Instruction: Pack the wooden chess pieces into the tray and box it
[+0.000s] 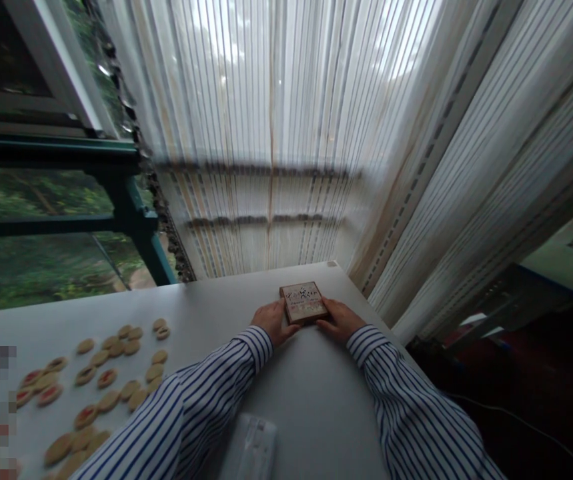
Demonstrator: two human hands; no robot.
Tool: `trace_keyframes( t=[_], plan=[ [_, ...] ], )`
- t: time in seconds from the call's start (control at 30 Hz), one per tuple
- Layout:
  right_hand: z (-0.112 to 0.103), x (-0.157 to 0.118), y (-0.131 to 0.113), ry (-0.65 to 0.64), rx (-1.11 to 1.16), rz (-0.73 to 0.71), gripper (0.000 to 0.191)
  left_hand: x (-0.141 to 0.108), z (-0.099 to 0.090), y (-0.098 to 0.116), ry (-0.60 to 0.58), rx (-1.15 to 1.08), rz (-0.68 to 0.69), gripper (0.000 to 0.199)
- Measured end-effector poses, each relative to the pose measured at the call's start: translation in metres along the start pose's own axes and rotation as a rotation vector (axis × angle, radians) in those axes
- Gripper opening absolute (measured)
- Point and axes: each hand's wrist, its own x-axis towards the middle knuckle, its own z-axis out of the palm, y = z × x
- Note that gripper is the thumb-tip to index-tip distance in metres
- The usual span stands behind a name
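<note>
A small square box (304, 303) with a wooden-looking edge and a printed lid lies on the white table (306, 380), near its far right corner. My left hand (272, 321) grips the box's left side, thumb along the near edge. On the opposite side, my right hand (339, 320) holds the right edge, its thumb also toward the near corner. Both hands rest low at the table surface. Fingers on the outer sides are partly hidden.
Many round wooden discs (109, 400), some with red or dark markings, are spread over the table's left side. A pale, clear-looking case (250, 447) lies near the front edge beside my left sleeve. Striped sheer curtains (276, 133) hang behind the table.
</note>
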Motion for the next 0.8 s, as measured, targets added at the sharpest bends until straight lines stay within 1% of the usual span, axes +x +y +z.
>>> trace_keyframes(
  t=[0.13, 0.23, 0.37, 0.8],
  plan=[
    [0.003, -0.001, -0.001, 0.023, -0.006, 0.022, 0.061, -0.009, 0.001, 0.01, 0.009, 0.072, 0.008, 0.065],
    [0.004, 0.0, -0.002, 0.035, -0.016, 0.028, 0.059, -0.01, 0.002, 0.015, 0.019, 0.092, 0.016, 0.059],
    [0.005, -0.001, -0.003, 0.05, -0.028, 0.033, 0.057, -0.007, 0.004, 0.015, 0.022, 0.107, 0.02, 0.052],
    [0.009, -0.001, -0.005, 0.078, -0.065, 0.057, 0.056, -0.004, 0.004, 0.015, 0.03, 0.111, 0.042, 0.049]
  ],
)
